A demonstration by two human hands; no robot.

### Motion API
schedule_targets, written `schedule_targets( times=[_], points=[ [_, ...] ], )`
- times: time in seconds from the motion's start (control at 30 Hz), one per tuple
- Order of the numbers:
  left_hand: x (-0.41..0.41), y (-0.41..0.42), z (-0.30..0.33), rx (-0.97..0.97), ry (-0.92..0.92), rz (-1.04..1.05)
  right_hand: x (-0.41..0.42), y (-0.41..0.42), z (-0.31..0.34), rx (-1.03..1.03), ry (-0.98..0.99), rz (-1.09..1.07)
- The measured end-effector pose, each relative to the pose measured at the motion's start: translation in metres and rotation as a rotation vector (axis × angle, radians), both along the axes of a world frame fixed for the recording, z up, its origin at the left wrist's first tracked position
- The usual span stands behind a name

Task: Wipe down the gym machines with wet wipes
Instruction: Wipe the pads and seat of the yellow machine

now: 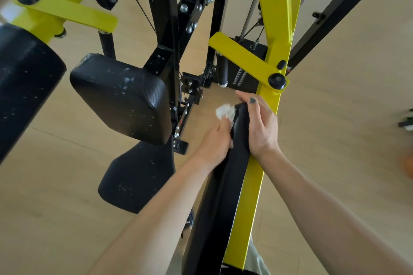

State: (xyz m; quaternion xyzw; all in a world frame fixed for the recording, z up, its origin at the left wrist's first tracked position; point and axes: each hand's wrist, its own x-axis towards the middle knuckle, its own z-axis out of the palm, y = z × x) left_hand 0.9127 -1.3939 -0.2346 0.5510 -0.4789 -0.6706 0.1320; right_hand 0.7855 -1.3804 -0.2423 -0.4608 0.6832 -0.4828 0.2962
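Note:
A long black arm pad (220, 196) runs along a yellow steel arm (252, 196) of the gym machine. My left hand (215, 140) presses a crumpled white wet wipe (225, 112) against the pad's left side near its far end. My right hand (260, 125) grips the same end of the pad from the right, fingers curled over its top. A black seat back pad (121, 96) with white specks stands to the left, with the seat (136, 176) below it.
Black frame uprights (166, 18) and cables rise in the middle. A second yellow arm (64, 10) and another black pad (24, 82) are at the left. The weight stack (244, 76) sits behind. Pale wood floor (335, 107) lies all around.

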Motion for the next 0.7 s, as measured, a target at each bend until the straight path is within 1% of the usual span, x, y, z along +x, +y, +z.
schedule_targets(
  times=[0.1,0.17,0.27,0.3,0.33,0.4,0.47,0.53,0.6,0.7],
  points=[
    [0.027,0.054,0.01,0.007,0.108,-0.013,0.0,0.0,-0.001,-0.016,0.005,-0.007],
    [0.028,0.071,0.017,-0.054,0.17,0.031,0.0,-0.001,-0.001,0.005,0.0,-0.007],
    [0.007,0.039,0.02,-0.189,0.077,-0.009,0.001,0.0,-0.002,-0.004,-0.012,-0.005],
    [-0.003,0.02,0.017,-0.202,0.035,-0.027,0.001,-0.001,-0.002,-0.019,-0.011,-0.004],
    [-0.01,0.001,0.013,-0.187,0.012,-0.031,0.001,-0.001,-0.001,-0.032,-0.009,-0.002],
    [-0.019,-0.023,0.007,-0.089,0.069,-0.019,0.0,-0.001,-0.001,-0.038,-0.011,-0.001],
    [-0.015,-0.016,0.008,-0.052,0.103,-0.003,0.0,-0.001,0.0,-0.029,-0.02,0.001],
    [0.0,0.012,0.013,-0.125,0.073,-0.036,0.0,0.0,0.0,-0.023,-0.009,0.009],
    [0.014,0.037,0.023,-0.184,0.098,-0.03,0.0,0.001,-0.001,-0.014,0.014,0.025],
    [0.006,0.021,0.018,-0.243,0.123,-0.028,0.001,0.002,-0.001,-0.017,0.015,0.02]
  ],
)
